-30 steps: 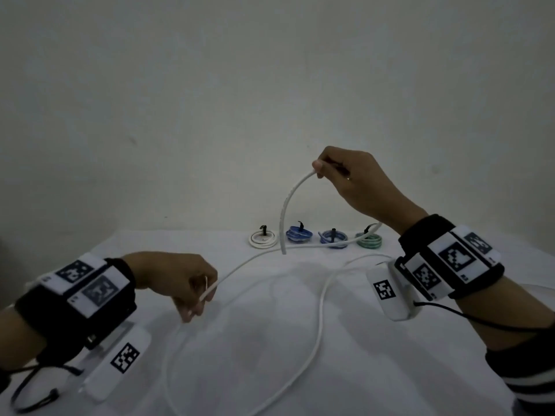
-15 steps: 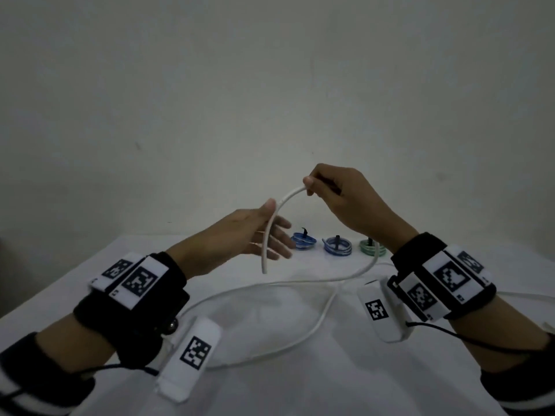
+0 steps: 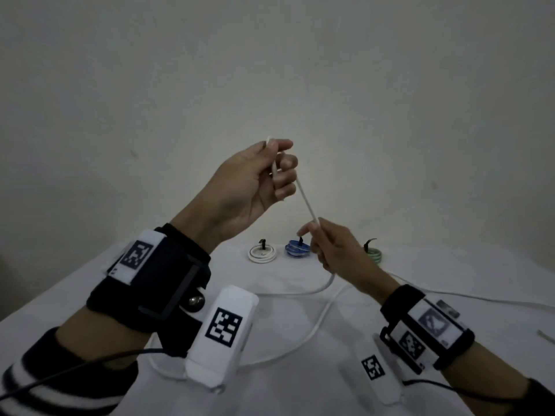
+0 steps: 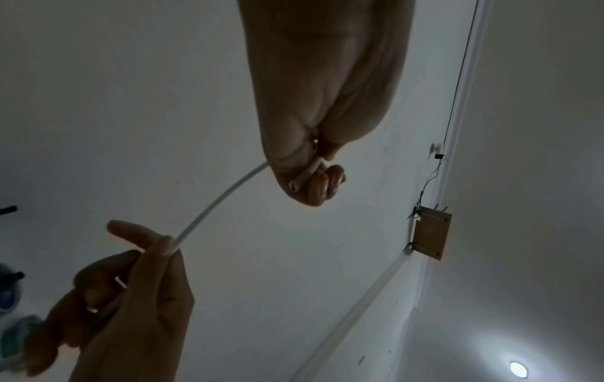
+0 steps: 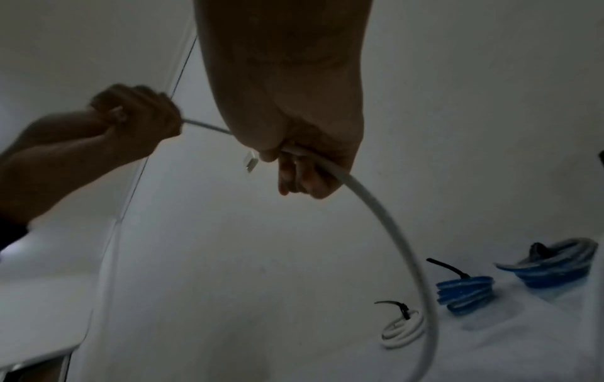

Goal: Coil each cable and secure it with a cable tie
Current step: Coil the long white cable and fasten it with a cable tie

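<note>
A long white cable (image 3: 307, 202) runs taut between my two hands above the white table (image 3: 75, 289). My left hand (image 3: 270, 172) is raised, and its fingers curl round the cable's cut end (image 4: 295, 184). Lower and to the right, my right hand (image 3: 333, 247) grips the same cable (image 5: 366, 191) between thumb and curled fingers. From there the cable drops and loops loosely across the table (image 3: 318, 328). In the left wrist view my right hand (image 4: 130, 284) shows at lower left.
Coiled cables with black ties stand along the table's far edge: a white coil (image 3: 262, 254), a blue coil (image 3: 297, 249) and a green coil (image 3: 374, 253) partly behind my right hand. A second blue coil (image 5: 549, 263) shows in the right wrist view. A loose white cable tie (image 3: 545, 337) lies at far right.
My left hand left the table, rose and took hold of the cable's free end. My right hand came down along the cable, which now runs straight between the hands.
</note>
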